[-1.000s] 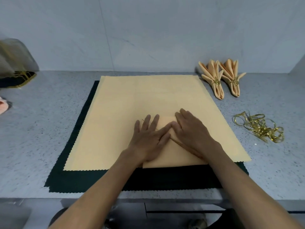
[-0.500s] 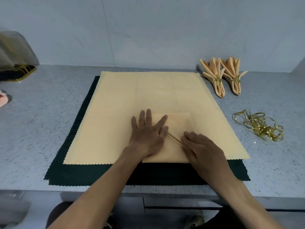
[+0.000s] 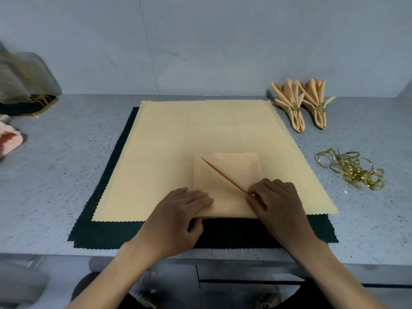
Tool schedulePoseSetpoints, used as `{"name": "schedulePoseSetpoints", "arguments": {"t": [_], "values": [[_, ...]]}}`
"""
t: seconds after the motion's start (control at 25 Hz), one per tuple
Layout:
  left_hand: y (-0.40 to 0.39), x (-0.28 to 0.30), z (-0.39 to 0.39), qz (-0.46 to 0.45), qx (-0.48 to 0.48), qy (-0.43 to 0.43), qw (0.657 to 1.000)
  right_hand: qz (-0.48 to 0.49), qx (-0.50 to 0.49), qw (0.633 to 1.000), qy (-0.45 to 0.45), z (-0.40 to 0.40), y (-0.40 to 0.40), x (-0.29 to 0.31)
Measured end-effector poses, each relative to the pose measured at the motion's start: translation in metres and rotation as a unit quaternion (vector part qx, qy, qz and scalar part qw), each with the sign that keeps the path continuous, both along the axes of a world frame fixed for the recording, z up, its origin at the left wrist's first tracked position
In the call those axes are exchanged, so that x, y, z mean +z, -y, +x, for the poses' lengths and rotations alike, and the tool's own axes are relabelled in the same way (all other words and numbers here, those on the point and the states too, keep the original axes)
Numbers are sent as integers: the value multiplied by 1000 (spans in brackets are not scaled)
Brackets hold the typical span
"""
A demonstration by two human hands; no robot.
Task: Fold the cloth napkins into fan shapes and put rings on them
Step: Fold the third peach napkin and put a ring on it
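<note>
Hands [image 3: 178,215] [image 3: 276,204] gripping folded napkin [image 3: 225,186], near corners

Bare counter [image 3: 66,175] left; gold rings [image 3: 350,170] and finished fans [image 3: 301,103] crowd right.

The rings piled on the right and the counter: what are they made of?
Rings: thin gold bands, probably metal or metallic-coated plastic; they glint. Which one, the view can't settle.
Counter: grey, finely speckled, smooth, probably stone or a stone-look composite.

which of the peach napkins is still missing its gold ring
The small folded napkin under both hands, left and right: it lies flat with a diagonal fold and no ring. The two fan napkins at the back right each wear one.
</note>
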State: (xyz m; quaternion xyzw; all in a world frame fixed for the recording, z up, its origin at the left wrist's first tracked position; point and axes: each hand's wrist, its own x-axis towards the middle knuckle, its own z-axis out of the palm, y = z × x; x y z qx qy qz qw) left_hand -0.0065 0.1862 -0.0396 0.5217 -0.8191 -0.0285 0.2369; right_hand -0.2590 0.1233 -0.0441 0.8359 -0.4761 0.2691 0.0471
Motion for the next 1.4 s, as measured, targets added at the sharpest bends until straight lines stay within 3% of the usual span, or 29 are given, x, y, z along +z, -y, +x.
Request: {"name": "schedulePoseSetpoints", "arguments": {"t": [0.12,0.2,0.36,0.64,0.84,1.08,1.16,1.28,1.4], "values": [[6,4,-3,-13,30,-31,999,-12,4,999,-36,4,-2,3],[12,12,0,58,68,-98,991,0,8,999,-51,2,-2,5],[37,24,-2,149,85,-180,969,63,9,998,-10,0,-9,14],[62,21,-16,157,164,-200,953,127,-22,989,73,4,-9,8],[65,18,-24,98,210,-108,967,115,-26,991,57,8,-8,8],[71,20,-31,84,224,-79,968,80,-36,994,66,9,-12,8],[73,21,-32,28,227,-38,973,53,-22,998,26,8,-13,5],[69,23,-41,-65,193,115,972,5,10,999,-30,0,-18,3],[57,21,-50,-43,170,101,979,-19,11,994,-104,1,-23,10]]}}
